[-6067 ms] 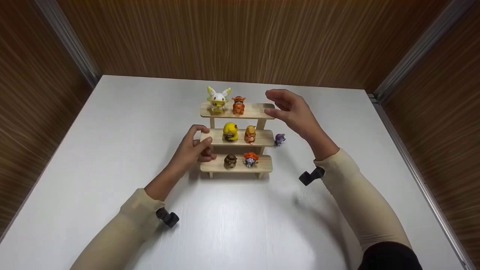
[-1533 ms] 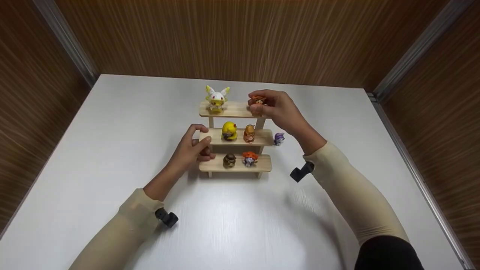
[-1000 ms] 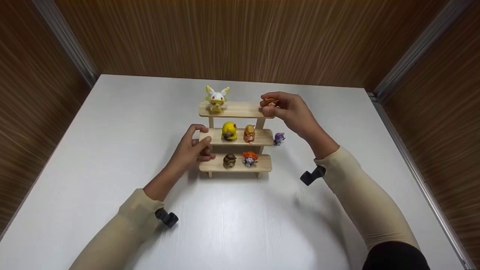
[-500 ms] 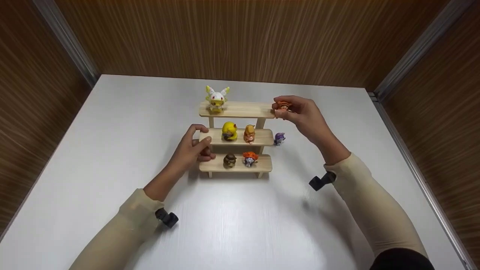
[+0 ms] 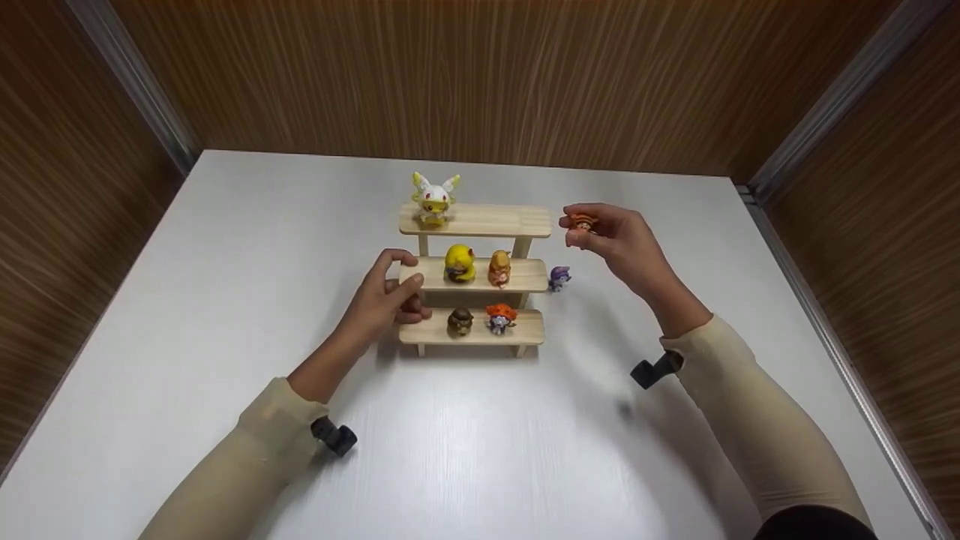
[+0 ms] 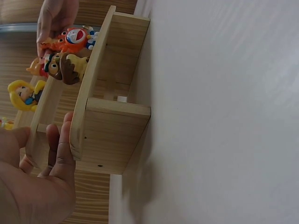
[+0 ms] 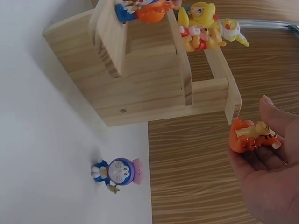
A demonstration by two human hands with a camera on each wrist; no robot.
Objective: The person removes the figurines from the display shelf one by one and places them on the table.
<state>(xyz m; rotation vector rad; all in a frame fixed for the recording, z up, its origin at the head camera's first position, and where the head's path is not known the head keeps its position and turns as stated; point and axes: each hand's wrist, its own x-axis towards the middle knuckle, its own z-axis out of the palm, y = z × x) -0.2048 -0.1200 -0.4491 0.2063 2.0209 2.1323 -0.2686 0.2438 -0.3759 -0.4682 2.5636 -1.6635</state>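
Note:
My left hand (image 5: 371, 300) grips the left end of a three-tier wooden display stand (image 5: 499, 219), thumb on the middle shelf and lower fingers at the bottom shelf's end. Right of the top shelf, my right hand (image 5: 626, 244) pinches an orange striped tiger figurine (image 5: 583, 223). In the right wrist view the tiger figurine (image 7: 250, 136) lies tilted between thumb and fingers, close to the top shelf's end. A white figurine with yellow-tipped ears (image 5: 433, 199) sits at the top shelf's left.
The middle shelf bears a yellow-haired figurine (image 5: 460, 263) and an orange bear figurine (image 5: 499, 269). Below stand a brown owl figurine (image 5: 460, 322) and an orange-hooded figurine (image 5: 500, 319). A purple-hooded blue cat figurine (image 5: 559, 278) stands on the white table (image 5: 465, 450), right of the stand.
My right hand, empty at first, has taken the tiger figurine from the top shelf and carried it rightward past the shelf's end, slightly toward me. The left hand keeps its place.

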